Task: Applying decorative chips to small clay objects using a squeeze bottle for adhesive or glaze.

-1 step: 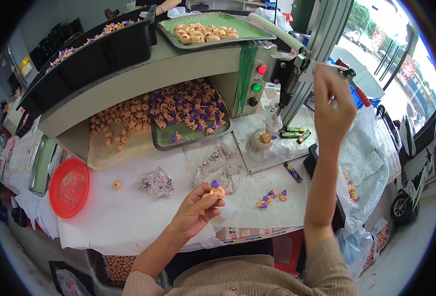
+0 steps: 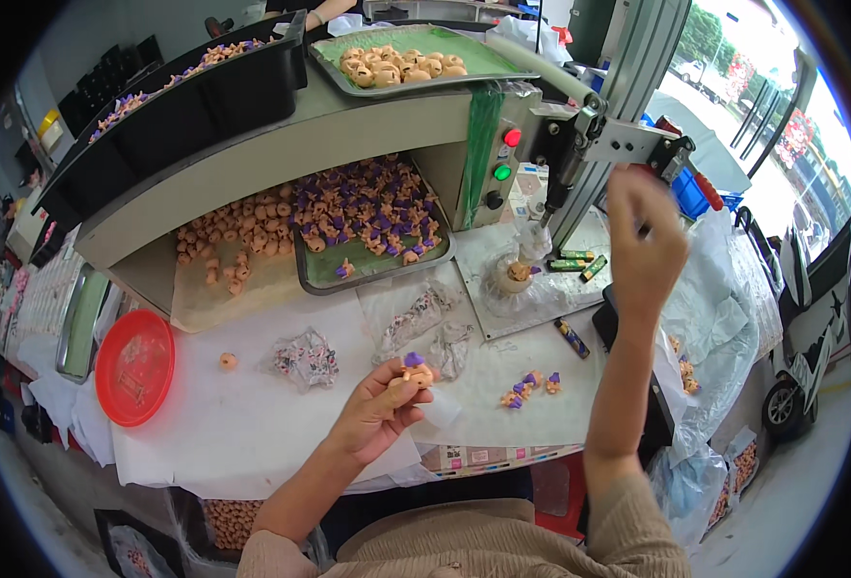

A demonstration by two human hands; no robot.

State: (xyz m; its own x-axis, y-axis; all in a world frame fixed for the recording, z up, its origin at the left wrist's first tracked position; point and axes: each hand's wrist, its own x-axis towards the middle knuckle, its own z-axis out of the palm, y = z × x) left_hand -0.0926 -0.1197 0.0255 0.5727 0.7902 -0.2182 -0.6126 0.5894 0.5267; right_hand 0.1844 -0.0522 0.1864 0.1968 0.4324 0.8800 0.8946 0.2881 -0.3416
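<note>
In my left hand (image 2: 379, 412), a small tan doll figure with a purple top (image 2: 416, 371) is pinched between thumb and fingers above the white-covered table. My right hand (image 2: 645, 226) is raised beside the lever press (image 2: 568, 164), just below its metal linkage plate. Motion blurs its curled fingers, so whether they hold anything cannot be made out. Under the press's plastic-wrapped tip, a tan piece (image 2: 517, 272) sits in a plastic-wrapped fixture on a metal base plate (image 2: 495, 313). Several purple-and-tan figures (image 2: 522, 390) lie on the table between my hands.
A tray of purple-and-tan figures (image 2: 319, 286) stands under the shelf beside a heap of tan heads (image 2: 237, 231). At left are a red basin (image 2: 136, 366) and a single head (image 2: 228, 361). Crumpled plastic (image 2: 305, 358) lies mid-table; green batteries (image 2: 568, 260) lie by the press.
My right hand has moved down from in front of the press's linkage plate, which now shows. My left hand has shifted slightly left with the doll figure.
</note>
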